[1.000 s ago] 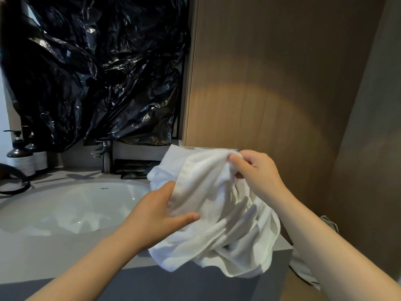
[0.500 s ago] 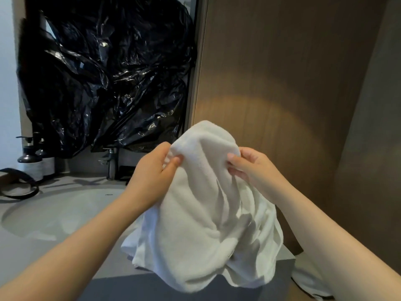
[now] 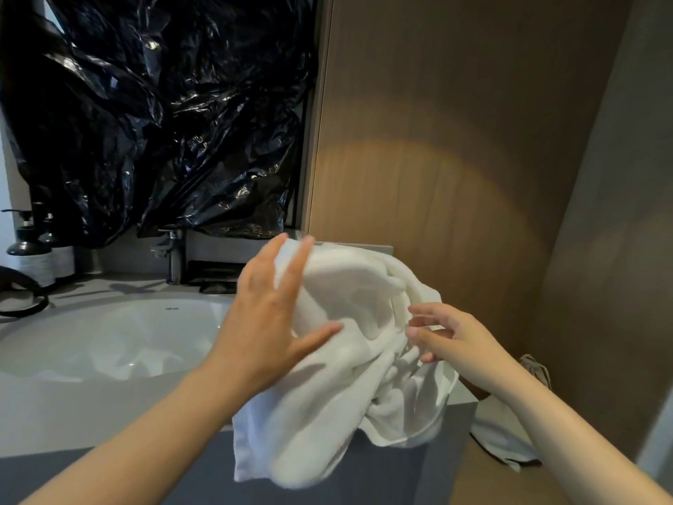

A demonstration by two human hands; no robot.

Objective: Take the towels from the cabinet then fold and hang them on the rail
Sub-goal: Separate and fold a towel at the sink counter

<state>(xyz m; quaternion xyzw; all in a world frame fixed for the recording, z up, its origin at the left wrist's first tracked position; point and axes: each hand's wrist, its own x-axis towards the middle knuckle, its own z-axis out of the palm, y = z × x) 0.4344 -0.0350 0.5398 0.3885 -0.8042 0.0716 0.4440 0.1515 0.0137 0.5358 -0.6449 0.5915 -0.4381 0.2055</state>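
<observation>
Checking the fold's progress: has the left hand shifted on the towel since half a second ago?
Yes. The left hand opened, its fingers spread flat on the towel, lower toward the sink.

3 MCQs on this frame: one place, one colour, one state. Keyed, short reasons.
1. The sink lies where relative to the towel?
A. left B. right C. behind the wood panel
2. The towel's colour?
A. grey B. white C. blue
3. The left hand?
A. fist B. fingers spread open on the towel C. off the towel

A: basin sits left of the cloth.
B: cloth is plainly white.
B: fingers splayed flat against it; the right hand is loosely open at its edge.
</observation>
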